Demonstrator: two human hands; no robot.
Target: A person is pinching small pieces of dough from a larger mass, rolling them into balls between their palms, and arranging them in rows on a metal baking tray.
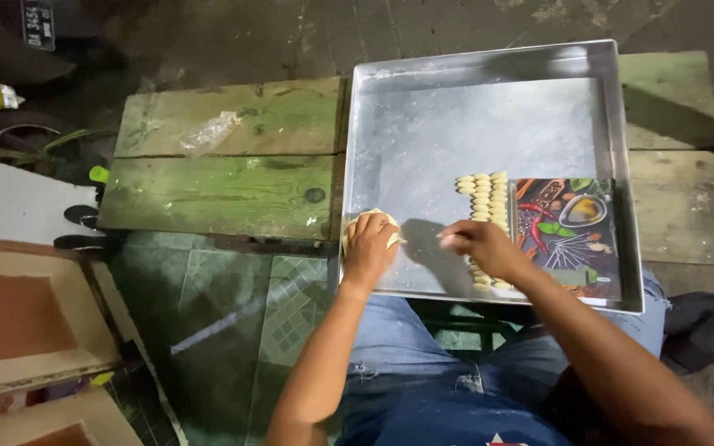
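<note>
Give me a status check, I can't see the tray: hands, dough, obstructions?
Left hand clutching dough lump. Right hand setting a piece beside dough rows in metal tray. Nothing blocking.

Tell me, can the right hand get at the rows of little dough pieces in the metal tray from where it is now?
Probably yes. The right hand hovers inside the tray, right beside the rows of dough pieces, with nothing between them. The left hand holds a dough lump off to the side.

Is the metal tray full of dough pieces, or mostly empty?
Mostly empty: the tray holds only short rows of dough pieces beside a picture board.
</note>
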